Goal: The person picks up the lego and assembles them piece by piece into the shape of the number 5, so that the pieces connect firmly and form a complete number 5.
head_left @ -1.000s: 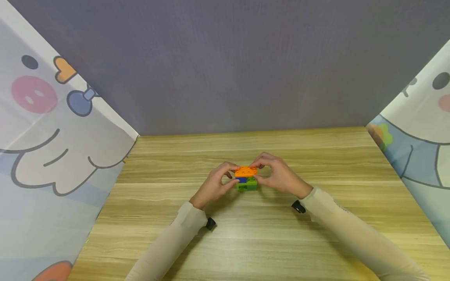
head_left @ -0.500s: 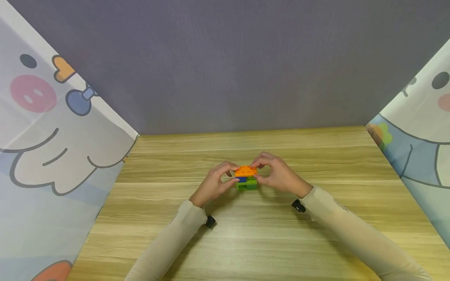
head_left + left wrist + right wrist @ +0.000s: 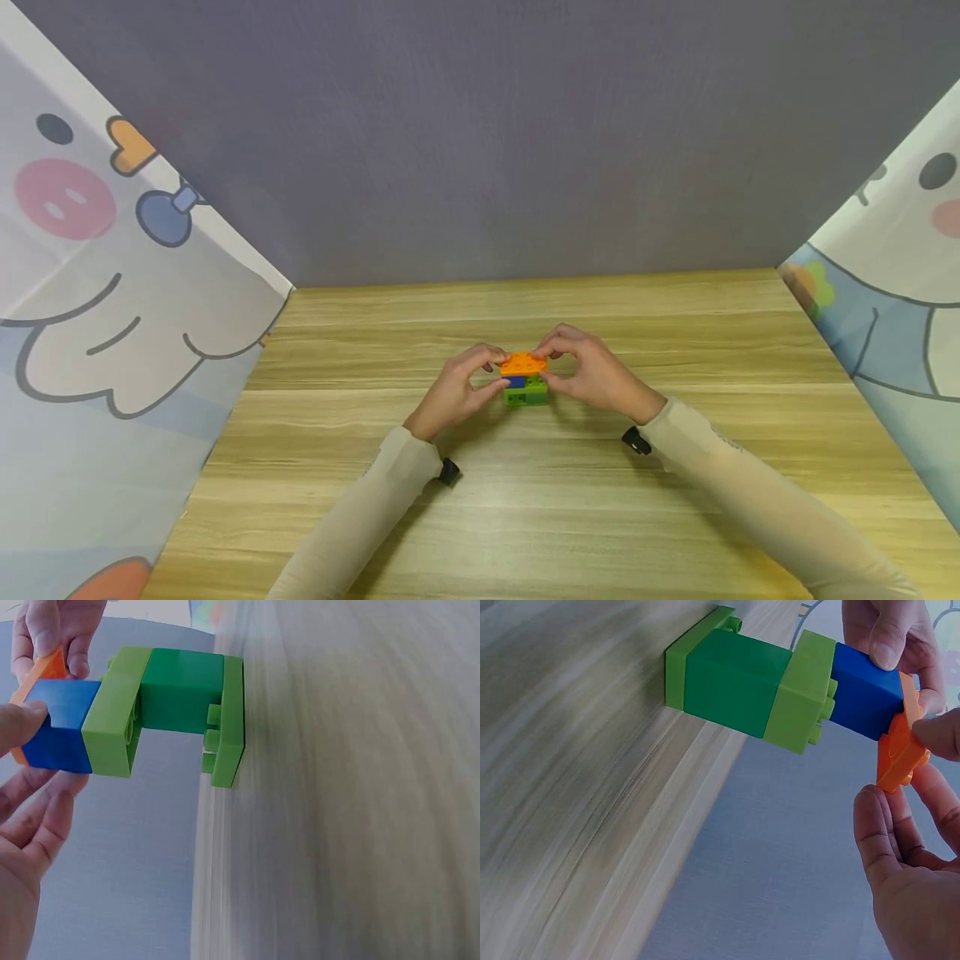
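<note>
A tower of toy building bricks stands on the table. From the bottom up it has a thin light green brick [image 3: 676, 675], a dark green brick [image 3: 735, 681], a light green brick [image 3: 799, 694], a blue brick [image 3: 862, 690] and a flat orange brick [image 3: 522, 363]. The blue brick sits at one end of the light green one, whose other studs show. My left hand [image 3: 455, 390] pinches the blue brick, thumb on its near face. With thumb and fingers, my right hand [image 3: 600, 379] holds the orange brick's overhanging end.
The wood-grain table [image 3: 570, 517] spreads around the tower. A grey wall [image 3: 525, 150] rises behind it, and cartoon-printed panels [image 3: 112, 350] stand at left and right. Small black devices [image 3: 637, 440] are worn at both sleeves.
</note>
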`<state>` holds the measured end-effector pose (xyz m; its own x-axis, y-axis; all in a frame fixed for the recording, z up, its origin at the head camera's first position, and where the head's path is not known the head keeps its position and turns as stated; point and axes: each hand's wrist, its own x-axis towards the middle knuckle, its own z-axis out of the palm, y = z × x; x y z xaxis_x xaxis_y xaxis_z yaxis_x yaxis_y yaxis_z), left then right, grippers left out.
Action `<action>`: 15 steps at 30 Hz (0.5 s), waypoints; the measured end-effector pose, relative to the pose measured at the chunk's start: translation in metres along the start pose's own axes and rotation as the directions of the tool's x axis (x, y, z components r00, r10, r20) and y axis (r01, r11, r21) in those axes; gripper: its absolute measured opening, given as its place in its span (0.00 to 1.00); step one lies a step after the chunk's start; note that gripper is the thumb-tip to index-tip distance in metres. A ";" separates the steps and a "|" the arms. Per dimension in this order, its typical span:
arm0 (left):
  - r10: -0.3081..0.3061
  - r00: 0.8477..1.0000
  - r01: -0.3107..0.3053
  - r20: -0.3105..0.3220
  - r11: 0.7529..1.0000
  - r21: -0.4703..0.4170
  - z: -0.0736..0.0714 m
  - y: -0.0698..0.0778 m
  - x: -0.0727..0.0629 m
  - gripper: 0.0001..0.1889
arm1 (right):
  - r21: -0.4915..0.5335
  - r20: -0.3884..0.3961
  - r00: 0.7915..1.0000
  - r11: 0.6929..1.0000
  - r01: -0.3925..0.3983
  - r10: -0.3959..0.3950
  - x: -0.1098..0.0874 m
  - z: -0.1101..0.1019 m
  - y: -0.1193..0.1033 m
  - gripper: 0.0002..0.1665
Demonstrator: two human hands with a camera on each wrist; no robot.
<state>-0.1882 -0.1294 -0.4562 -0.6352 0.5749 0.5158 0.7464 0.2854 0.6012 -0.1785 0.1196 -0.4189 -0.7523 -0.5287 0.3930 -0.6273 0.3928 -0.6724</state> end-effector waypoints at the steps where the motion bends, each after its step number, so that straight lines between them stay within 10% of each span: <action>1: -0.002 1.000 0.002 -0.003 1.000 0.011 0.000 0.000 0.000 0.16 | -0.002 -0.007 1.000 1.000 -0.001 0.001 0.000 0.000 0.000 0.16; 10: -0.117 0.993 0.118 -0.012 0.992 0.053 0.000 -0.007 0.010 0.17 | -0.006 -0.122 0.991 0.998 -0.060 0.059 -0.005 0.001 0.004 0.29; 15: -0.269 0.962 0.268 0.052 0.963 0.038 -0.002 -0.013 0.022 0.18 | -0.020 -0.136 0.989 0.998 -0.065 0.062 -0.010 0.002 0.007 0.28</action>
<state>-0.2118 -0.1218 -0.4514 -0.8017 0.5155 0.3025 0.5561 0.4579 0.6935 -0.1747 0.1262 -0.4287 -0.8102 -0.3959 0.4324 -0.5807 0.4413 -0.6841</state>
